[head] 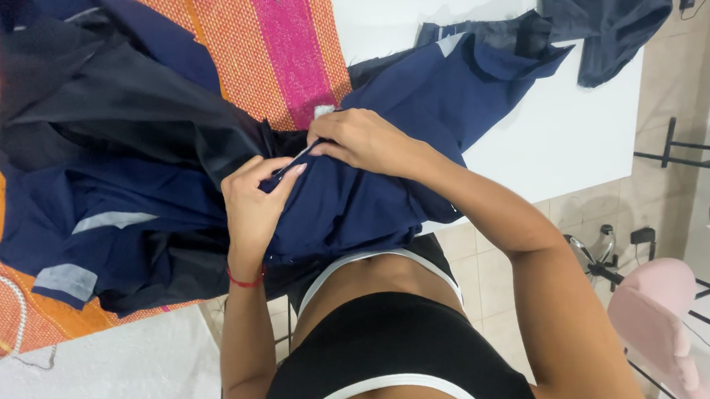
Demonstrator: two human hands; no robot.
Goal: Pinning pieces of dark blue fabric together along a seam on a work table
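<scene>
Two hands meet at one spot on a navy garment (pixel 355 208) bunched at the tabletop (pixel 557 138) edge, against the person's waist. Left hand (pixel 253 206) has fingers curled together, clamped on a fold of the navy cloth, thumb and forefinger pinching near a thin pale sliver – prob. a small tool or needle, too small to tell which. Right hand (pixel 364 141) is closed too, fingertips pinched on the other end of that sliver and pressing the fabric down.

Progress, judged from the layout: work is mid-way at best. Only one short stretch of the garment is under the fingers; the rest lies loose and crumpled, w/ raw frayed edges showing at the far side – so plenty seems left. No finished portion can be made out.

Materials: navy cloth looks like a smooth, matte woven, lightweight, creasing easily. Black lining (pixel 119 99) beside it is shinier, slippery-looking. Grey reflective strips (pixel 114 221) are flat bands sewn on the sleeve area. Under it all lies an orange-and-pink woven mat (pixel 272 48), coarse, ribbed texture. Tabletop is white, hard, smooth. A second dark grey garment (pixel 614 11) hangs off the far corner. Red thread bracelet (pixel 245 282) sits on the left wrist. Pink padded stool (pixel 658 321) stands on the tiled floor.
</scene>
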